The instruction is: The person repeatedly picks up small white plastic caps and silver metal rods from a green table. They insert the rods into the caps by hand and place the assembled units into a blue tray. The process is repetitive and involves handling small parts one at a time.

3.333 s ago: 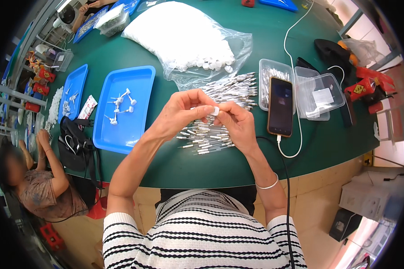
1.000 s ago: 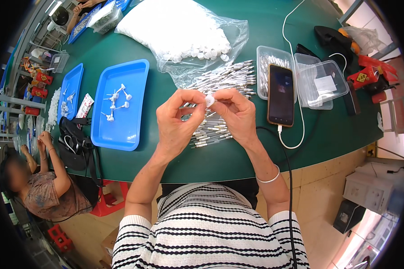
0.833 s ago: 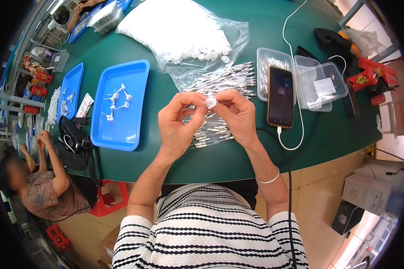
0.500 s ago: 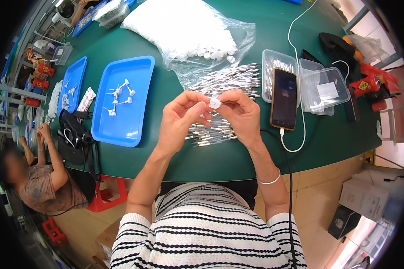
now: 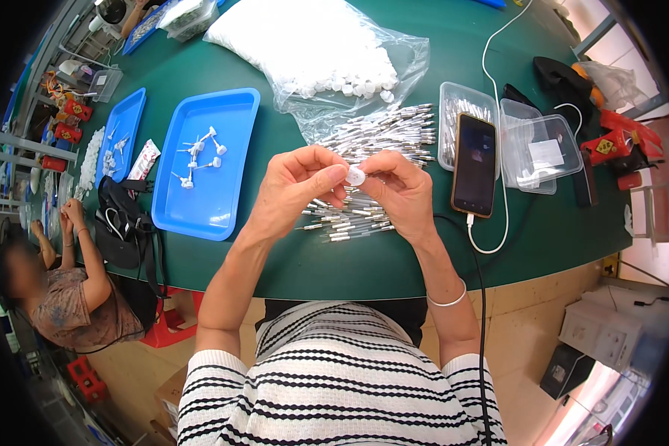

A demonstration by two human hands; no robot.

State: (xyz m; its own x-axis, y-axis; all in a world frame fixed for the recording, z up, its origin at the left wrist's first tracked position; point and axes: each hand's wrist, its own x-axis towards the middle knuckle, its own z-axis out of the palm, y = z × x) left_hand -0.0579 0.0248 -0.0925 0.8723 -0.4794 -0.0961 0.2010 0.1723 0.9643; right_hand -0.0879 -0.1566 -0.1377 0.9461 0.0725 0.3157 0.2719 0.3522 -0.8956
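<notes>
Head view, near to far: left hand (image 5: pixel 299 189) and right hand (image 5: pixel 398 192), raised just above the green table (image 5: pixel 394 256) with wrists bent inward, fingertips of both pinched together on one small white round plastic cap (image 5: pixel 356 176) held between them. Beneath and beyond: loose heap of slim silvery metal pins (image 5: pixel 372 149); glossy blue plastic tray (image 5: pixel 212 160), rectangular, left; dark phone (image 5: pixel 474 163), right. Farthest: crinkled clear bag of white caps (image 5: pixel 334 48).

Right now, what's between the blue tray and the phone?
In the head view, both hands: left hand and right hand pinch a small white cap over a pile of metal pins, between the blue tray and the phone.
</notes>
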